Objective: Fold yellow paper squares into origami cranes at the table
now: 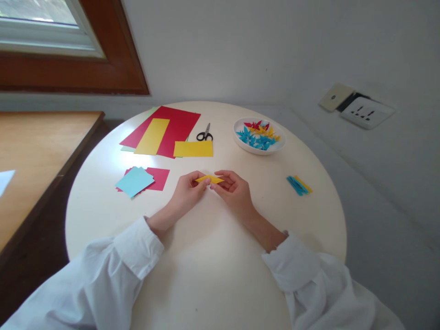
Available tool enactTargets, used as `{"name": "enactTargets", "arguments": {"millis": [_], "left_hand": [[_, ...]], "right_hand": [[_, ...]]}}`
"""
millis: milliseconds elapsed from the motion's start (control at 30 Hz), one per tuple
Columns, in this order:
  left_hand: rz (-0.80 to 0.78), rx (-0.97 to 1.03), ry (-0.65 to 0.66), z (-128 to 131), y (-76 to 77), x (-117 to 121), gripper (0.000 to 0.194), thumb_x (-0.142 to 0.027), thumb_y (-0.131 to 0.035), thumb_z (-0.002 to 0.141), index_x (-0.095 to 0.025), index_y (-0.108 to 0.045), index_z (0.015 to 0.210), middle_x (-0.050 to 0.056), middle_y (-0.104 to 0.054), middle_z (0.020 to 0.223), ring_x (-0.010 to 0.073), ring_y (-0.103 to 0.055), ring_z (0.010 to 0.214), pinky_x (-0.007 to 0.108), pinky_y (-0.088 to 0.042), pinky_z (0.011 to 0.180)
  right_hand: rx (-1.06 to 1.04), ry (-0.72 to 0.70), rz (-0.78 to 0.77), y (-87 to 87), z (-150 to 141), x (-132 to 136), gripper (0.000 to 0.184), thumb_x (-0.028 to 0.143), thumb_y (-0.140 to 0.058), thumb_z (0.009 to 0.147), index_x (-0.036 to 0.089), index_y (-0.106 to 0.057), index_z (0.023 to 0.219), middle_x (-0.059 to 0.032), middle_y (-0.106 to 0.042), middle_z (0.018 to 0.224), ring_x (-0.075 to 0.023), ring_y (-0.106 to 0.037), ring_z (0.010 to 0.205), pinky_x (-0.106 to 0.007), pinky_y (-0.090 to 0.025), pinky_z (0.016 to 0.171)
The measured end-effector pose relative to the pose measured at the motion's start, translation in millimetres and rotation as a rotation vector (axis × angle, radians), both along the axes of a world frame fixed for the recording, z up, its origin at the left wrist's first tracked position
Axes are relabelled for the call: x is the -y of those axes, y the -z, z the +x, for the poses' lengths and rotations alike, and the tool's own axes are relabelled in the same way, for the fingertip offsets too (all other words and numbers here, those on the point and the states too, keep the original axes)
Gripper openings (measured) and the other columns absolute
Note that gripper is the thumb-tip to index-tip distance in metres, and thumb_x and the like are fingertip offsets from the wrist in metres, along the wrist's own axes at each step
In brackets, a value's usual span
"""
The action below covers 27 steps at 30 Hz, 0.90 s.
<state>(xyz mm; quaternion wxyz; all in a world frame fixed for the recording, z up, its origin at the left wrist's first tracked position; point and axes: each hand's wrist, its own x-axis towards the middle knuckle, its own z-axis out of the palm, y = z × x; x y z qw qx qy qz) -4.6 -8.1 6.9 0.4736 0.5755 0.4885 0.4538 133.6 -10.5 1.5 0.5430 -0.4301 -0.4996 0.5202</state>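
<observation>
A small piece of folded yellow paper (pixel 210 178), pointed at both ends, is held between my two hands over the middle of the table. My left hand (pixel 191 189) pinches its left part, the thumb lying on the near edge. On the other side my right hand (pixel 234 189) has thumb and fingers closed on the right part. Parts of the fingers behind the paper are hidden. Just beyond my hands lies a flat yellow paper rectangle (pixel 193 149).
The round white table (pixel 206 275) bears scissors (pixel 205 134), a red sheet (pixel 182 123) with a yellow strip (pixel 151 136), light blue squares (pixel 135 181), a white dish (pixel 240 143) of folded paper shapes and blue strips (pixel 297 185). A wooden surface (pixel 44 151) stands left.
</observation>
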Motion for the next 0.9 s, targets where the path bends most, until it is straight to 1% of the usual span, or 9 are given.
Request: {"name": "enactTargets", "arguments": {"millis": [167,300,433,567,700,833,900], "left_hand": [[0.018,-0.009,0.006,0.2,-0.6,0.4,0.021,-0.033,-0.058,0.074,-0.014,-0.059,0.066,0.000,-0.060,0.063,0.0097,-0.048,0.056,0.022,-0.035,0.053],[0.035,-0.013,0.007,0.4,-2.2,0.8,0.021,-0.034,-0.059,0.072,-0.014,-0.061,0.067,0.001,-0.062,0.066,0.0109,-0.051,0.059,0.022,-0.037,0.055],[0.033,-0.009,0.009,0.9,-3.1,1.5,0.023,-0.036,-0.059,0.072,-0.014,-0.061,0.067,0.001,-0.061,0.064,0.0108,-0.050,0.057,0.023,-0.037,0.053],[0.001,-0.018,0.022,0.8,-1.0,1.4,0.025,-0.038,-0.060,0.071,-0.013,-0.061,0.068,0.001,-0.059,0.062,0.0096,-0.046,0.054,0.022,-0.035,0.050],[-0.038,-0.013,0.035,-0.2,-0.1,0.8,0.025,-0.038,-0.059,0.072,-0.013,-0.062,0.071,0.000,-0.058,0.064,0.0096,-0.046,0.056,0.021,-0.033,0.050],[-0.045,-0.029,0.054,-0.3,-3.5,0.9,0.024,-0.037,-0.061,0.071,-0.014,-0.062,0.068,-0.001,-0.056,0.060,0.0093,-0.045,0.055,0.021,-0.033,0.051],[-0.059,-0.022,0.049,-0.1,-4.9,1.0,0.025,-0.038,-0.062,0.070,-0.013,-0.064,0.068,0.000,-0.058,0.061,0.0098,-0.047,0.056,0.022,-0.034,0.051]], "right_hand": [[-0.001,-0.009,0.020,0.6,0.3,0.6,0.030,0.023,-0.071,0.059,0.020,-0.057,0.085,-0.0001,-0.066,0.076,-0.0144,-0.065,0.072,-0.029,-0.054,0.071],[-0.009,-0.014,0.026,0.0,0.7,-0.5,0.029,0.024,-0.072,0.058,0.020,-0.055,0.082,0.0018,-0.065,0.070,-0.0133,-0.065,0.067,-0.029,-0.054,0.068],[0.002,-0.025,0.030,-0.6,1.2,-0.7,0.027,0.024,-0.070,0.058,0.020,-0.055,0.079,0.0028,-0.063,0.068,-0.0121,-0.063,0.065,-0.027,-0.053,0.066],[0.080,-0.018,0.061,-1.0,2.4,0.1,0.022,0.024,-0.068,0.061,0.020,-0.054,0.078,0.0008,-0.063,0.073,-0.0129,-0.062,0.069,-0.026,-0.051,0.063],[0.181,0.006,0.091,-0.7,3.6,0.5,0.019,0.030,-0.064,0.066,0.020,-0.056,0.080,-0.0023,-0.062,0.081,-0.0147,-0.061,0.074,-0.026,-0.050,0.063],[0.226,0.037,0.117,1.3,4.5,-0.1,0.017,0.031,-0.062,0.068,0.020,-0.058,0.080,-0.0032,-0.063,0.081,-0.0152,-0.060,0.074,-0.028,-0.049,0.066],[0.217,0.035,0.119,2.5,4.7,-0.8,0.016,0.029,-0.063,0.068,0.020,-0.058,0.080,-0.0031,-0.063,0.081,-0.0147,-0.060,0.073,-0.028,-0.049,0.067]]}}
